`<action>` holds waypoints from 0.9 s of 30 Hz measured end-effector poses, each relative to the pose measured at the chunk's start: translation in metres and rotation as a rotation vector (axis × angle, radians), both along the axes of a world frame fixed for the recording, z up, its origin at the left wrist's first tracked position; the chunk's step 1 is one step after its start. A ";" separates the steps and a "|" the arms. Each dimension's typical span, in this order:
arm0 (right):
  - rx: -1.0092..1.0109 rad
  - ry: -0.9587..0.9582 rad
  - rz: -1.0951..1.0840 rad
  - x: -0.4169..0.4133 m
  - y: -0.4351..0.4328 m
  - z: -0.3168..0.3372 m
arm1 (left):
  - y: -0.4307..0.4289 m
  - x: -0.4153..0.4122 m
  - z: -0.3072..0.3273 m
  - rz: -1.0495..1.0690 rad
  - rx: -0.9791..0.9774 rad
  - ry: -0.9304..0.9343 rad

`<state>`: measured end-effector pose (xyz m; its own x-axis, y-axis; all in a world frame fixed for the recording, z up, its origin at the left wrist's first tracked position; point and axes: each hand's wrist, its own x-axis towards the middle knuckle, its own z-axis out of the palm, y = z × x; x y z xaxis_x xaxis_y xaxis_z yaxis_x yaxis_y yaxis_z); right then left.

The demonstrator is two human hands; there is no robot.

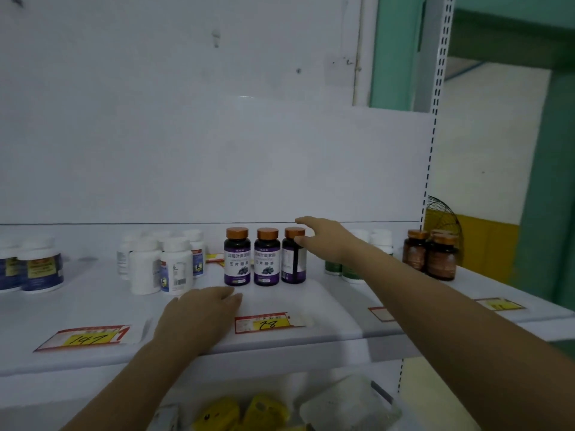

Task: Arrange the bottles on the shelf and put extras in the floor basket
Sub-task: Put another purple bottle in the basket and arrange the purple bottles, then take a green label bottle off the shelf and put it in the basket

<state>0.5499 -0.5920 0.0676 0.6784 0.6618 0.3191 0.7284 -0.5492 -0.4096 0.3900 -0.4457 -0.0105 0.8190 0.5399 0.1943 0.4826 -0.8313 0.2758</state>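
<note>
We face a long white shelf (311, 301) with a plain white back panel, closed on the right by a slotted metal upright (435, 119). On a lower level beneath it we see a clear plastic bag (348, 405) and some yellow packets (242, 413), both blurred. Our right hand (326, 241) reaches across the shelf to the rightmost purple-label bottle (293, 262). Its fingers are nearly straight and spread over and behind the copper cap. The thumb touches the bottle's shoulder just under that cap. The hand is not closed round the bottle. Our left hand (199, 312) lies palm down on the shelf near its front edge, fingers straight and together. It holds nothing, and its fingertips stop just short of the base of the leftmost purple-label bottle (237, 259). Between those two stands the middle purple-label bottle (267, 259). All three are upright in a row just beside one another, the rightmost turned so its label faces sideways. To their left stands a cluster of white bottles (161, 262), and farther left are blue-labelled tubs (40, 265). Behind our right forearm are white bottles with green labels (348, 272), partly hidden. At the far right end stand amber bottles (435, 256) with copper caps. Price tags lie along the front of the shelf: one reading 28 (269, 323) ahead of the purple row, one reading 147 (85, 337) to the left.
</note>
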 end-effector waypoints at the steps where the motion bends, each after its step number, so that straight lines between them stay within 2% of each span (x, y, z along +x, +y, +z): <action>1: 0.001 -0.013 -0.003 0.001 -0.005 0.003 | -0.001 0.000 0.001 0.003 -0.011 -0.002; 4: 0.011 -0.039 -0.001 0.005 -0.024 0.013 | -0.004 -0.001 0.005 0.015 -0.034 0.002; 8: -0.022 -0.081 -0.026 0.021 -0.048 0.021 | -0.016 -0.003 0.014 -0.001 0.045 0.067; 13: -0.085 -0.138 -0.055 0.048 -0.085 0.019 | -0.078 0.026 0.043 -0.042 -0.012 -0.068; 18: -0.139 -0.163 -0.031 0.077 -0.123 0.013 | -0.140 0.069 0.041 -0.071 0.021 -0.124; 23: -0.168 -0.174 0.058 0.096 -0.143 0.011 | -0.170 0.095 0.027 -0.019 0.050 -0.113; 27: -0.194 -0.198 0.096 0.101 -0.142 0.005 | -0.174 0.102 0.012 0.034 0.159 -0.002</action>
